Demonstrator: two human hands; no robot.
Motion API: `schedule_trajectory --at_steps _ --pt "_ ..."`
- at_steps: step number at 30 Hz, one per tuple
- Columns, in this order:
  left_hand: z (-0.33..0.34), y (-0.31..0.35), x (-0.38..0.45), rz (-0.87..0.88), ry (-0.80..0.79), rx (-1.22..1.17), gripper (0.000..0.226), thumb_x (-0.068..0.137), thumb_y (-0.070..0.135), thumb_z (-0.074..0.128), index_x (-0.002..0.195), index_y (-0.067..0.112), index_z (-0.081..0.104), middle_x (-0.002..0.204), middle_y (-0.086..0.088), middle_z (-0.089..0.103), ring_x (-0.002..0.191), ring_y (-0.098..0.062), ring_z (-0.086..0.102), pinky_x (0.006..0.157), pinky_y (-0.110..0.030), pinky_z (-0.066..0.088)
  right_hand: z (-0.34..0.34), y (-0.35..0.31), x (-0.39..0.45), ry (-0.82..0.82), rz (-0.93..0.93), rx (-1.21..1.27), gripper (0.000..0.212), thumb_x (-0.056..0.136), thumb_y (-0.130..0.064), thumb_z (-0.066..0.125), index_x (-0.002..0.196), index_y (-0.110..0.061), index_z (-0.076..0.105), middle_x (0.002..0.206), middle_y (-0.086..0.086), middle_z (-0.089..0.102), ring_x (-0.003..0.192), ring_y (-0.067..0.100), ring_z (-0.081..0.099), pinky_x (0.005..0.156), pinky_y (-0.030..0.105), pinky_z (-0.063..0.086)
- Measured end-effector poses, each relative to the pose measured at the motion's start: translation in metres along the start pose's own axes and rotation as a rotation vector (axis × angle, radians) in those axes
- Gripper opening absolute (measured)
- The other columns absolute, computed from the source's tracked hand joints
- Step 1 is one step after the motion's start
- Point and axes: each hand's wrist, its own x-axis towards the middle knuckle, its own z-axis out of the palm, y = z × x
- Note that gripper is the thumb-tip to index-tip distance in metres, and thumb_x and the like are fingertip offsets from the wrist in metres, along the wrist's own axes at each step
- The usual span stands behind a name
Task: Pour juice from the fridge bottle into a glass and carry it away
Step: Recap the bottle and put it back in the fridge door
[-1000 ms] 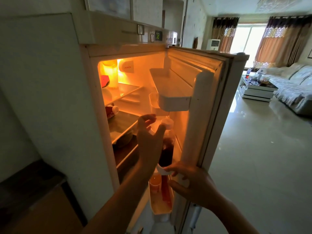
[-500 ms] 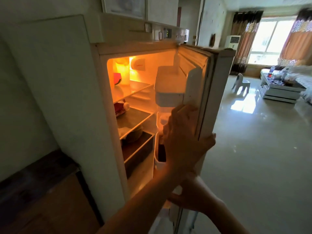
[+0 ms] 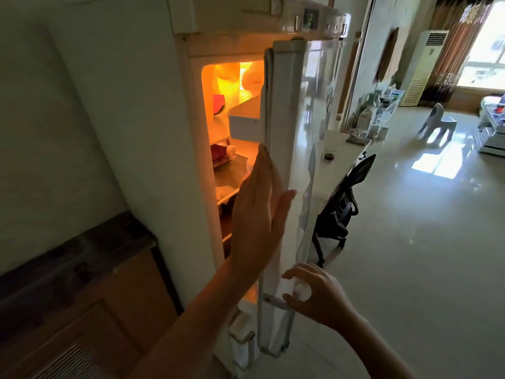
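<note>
The fridge door [image 3: 287, 132] stands almost closed, leaving a narrow gap with the orange-lit interior [image 3: 232, 86] visible. My left hand [image 3: 257, 214] lies along the door's edge, fingers on the inner seal and thumb on the outer side. My right hand [image 3: 314, 294] is curled around the door's lower edge. The juice bottle is hidden behind the door. A small glass [image 3: 328, 156] with dark juice stands on the white counter [image 3: 344, 143] beyond the door.
A black office chair [image 3: 341, 203] stands under the counter, right behind the door. A dark-topped wooden cabinet [image 3: 82, 283] sits left of the fridge. A glossy tiled floor [image 3: 423, 255] stretches right, with a small grey chair [image 3: 437, 124] and an air conditioner [image 3: 426, 67] far off.
The door has swung from wide open to nearly closed. My left hand left the bottle in the door shelf and moved onto the door's edge. The view turned right.
</note>
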Motion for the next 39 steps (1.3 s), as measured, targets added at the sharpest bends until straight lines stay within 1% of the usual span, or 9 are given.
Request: schedule_trajectory --at_steps 2,4,9,11,14,16,20,29,39 --pt "-0.005 -0.012 0.001 0.115 0.03 0.16 0.066 0.092 0.02 0.057 0.142 0.003 0.018 0.147 -0.022 0.032 0.136 -0.025 0.034 0.111 -0.037 0.031 0.017 0.008 0.002 -0.143 0.016 -0.065 0.042 0.075 -0.059 0.058 0.113 -0.04 0.052 0.114 -0.024 0.055 0.102 -0.003 0.051 0.087 0.022 0.047" --pt "-0.009 -0.024 0.002 0.218 0.045 0.331 0.06 0.094 0.024 0.054 0.141 0.0 0.025 0.148 -0.016 0.023 0.14 -0.023 0.025 0.114 -0.035 0.022 0.035 0.01 0.004 -0.246 0.012 -0.085 0.041 0.081 -0.055 0.055 0.117 -0.037 0.05 0.119 -0.017 0.052 0.102 0.003 0.054 0.085 0.024 0.048" --pt "-0.017 -0.052 0.003 0.238 0.085 0.689 0.062 0.096 0.04 0.046 0.145 0.011 0.021 0.151 0.0 0.017 0.141 -0.02 0.018 0.115 -0.047 0.013 0.061 0.002 0.021 -0.286 -0.044 -0.082 0.022 0.094 -0.039 0.043 0.111 -0.028 0.052 0.114 -0.007 0.045 0.093 0.009 0.054 0.078 0.022 0.048" --pt "-0.019 -0.063 0.004 0.244 0.118 0.765 0.061 0.097 0.045 0.042 0.145 0.014 0.02 0.15 0.002 0.022 0.141 -0.02 0.02 0.112 -0.05 0.017 0.067 0.0 0.029 -0.301 -0.081 -0.104 0.021 0.095 -0.039 0.04 0.11 -0.029 0.049 0.112 -0.004 0.045 0.093 0.012 0.054 0.078 0.025 0.049" --pt "-0.021 -0.076 0.008 0.235 0.181 0.776 0.063 0.095 0.046 0.041 0.146 0.018 0.017 0.147 0.001 0.033 0.137 -0.022 0.029 0.103 -0.052 0.032 0.075 -0.003 0.04 -0.314 -0.12 -0.148 0.02 0.095 -0.04 0.038 0.111 -0.031 0.045 0.114 -0.003 0.044 0.091 0.013 0.055 0.078 0.027 0.05" --pt "-0.023 -0.082 0.011 0.213 0.207 0.775 0.067 0.092 0.046 0.045 0.147 0.021 0.016 0.148 0.003 0.036 0.133 -0.021 0.033 0.097 -0.046 0.038 0.08 -0.006 0.046 -0.314 -0.122 -0.152 0.019 0.095 -0.04 0.038 0.111 -0.032 0.044 0.114 -0.004 0.045 0.088 0.01 0.055 0.075 0.025 0.05" --pt "-0.029 -0.087 0.014 0.158 0.204 0.824 0.061 0.091 0.045 0.049 0.143 0.02 0.029 0.145 0.002 0.041 0.122 -0.02 0.035 0.091 -0.036 0.028 0.085 -0.012 0.059 -0.338 -0.116 -0.134 0.022 0.096 -0.036 0.04 0.116 -0.029 0.046 0.116 -0.003 0.046 0.089 0.011 0.055 0.074 0.025 0.049" --pt "-0.035 -0.102 0.02 0.108 0.16 0.822 0.062 0.094 0.041 0.051 0.146 0.02 0.025 0.151 0.006 0.021 0.122 -0.019 0.038 0.088 -0.038 0.036 0.095 -0.023 0.077 -0.321 -0.088 -0.127 0.018 0.097 -0.029 0.039 0.111 -0.023 0.05 0.11 -0.001 0.05 0.084 0.015 0.058 0.072 0.031 0.052" --pt "-0.032 -0.094 0.019 0.063 0.128 0.737 0.058 0.095 0.035 0.051 0.144 0.015 0.027 0.151 0.0 0.022 0.124 -0.018 0.04 0.09 -0.037 0.041 0.081 -0.021 0.077 -0.323 -0.087 -0.07 0.025 0.096 -0.037 0.037 0.113 -0.026 0.051 0.112 -0.004 0.052 0.084 0.014 0.058 0.067 0.025 0.046"
